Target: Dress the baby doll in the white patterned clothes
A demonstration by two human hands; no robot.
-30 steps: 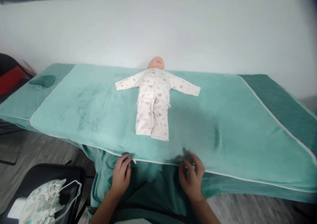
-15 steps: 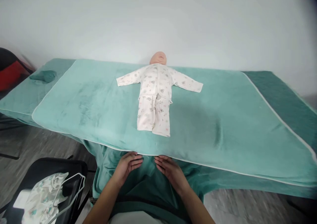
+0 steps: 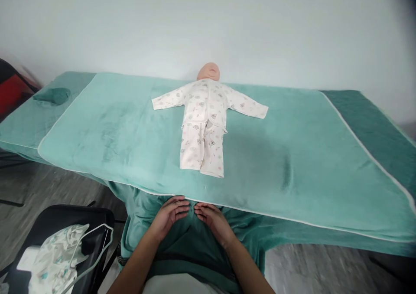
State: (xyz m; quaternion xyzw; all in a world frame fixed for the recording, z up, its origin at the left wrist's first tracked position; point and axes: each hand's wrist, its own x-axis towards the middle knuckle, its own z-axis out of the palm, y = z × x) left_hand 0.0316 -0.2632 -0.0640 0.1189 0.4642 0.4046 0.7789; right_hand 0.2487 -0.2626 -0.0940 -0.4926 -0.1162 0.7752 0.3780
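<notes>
A baby doll (image 3: 208, 71) lies on its back on the green-covered massage table (image 3: 136, 142), head by the wall. It wears a white printed long-sleeved top (image 3: 205, 101) with both sleeves spread, and matching trousers (image 3: 201, 148). My left hand (image 3: 170, 216) rests at the table's near edge, fingers stretched and slightly curved, holding nothing. Close to it, my right hand (image 3: 211, 220) lies at the same edge with fingers extended, also with nothing in it. Both hands are below the trouser legs, apart from the doll.
A black chair (image 3: 97, 219) at lower left bears a crumpled white printed cloth (image 3: 58, 259) and a pale wire hanger (image 3: 104, 255). The table's left end has a face hole (image 3: 52, 96). Behind the table is a white wall (image 3: 146, 29). A red-and-black chair (image 3: 13, 90) stands at far left.
My right hand has moved left, closer to my left hand. The camera view has shifted slightly; the doll and its clothes lie as before.
</notes>
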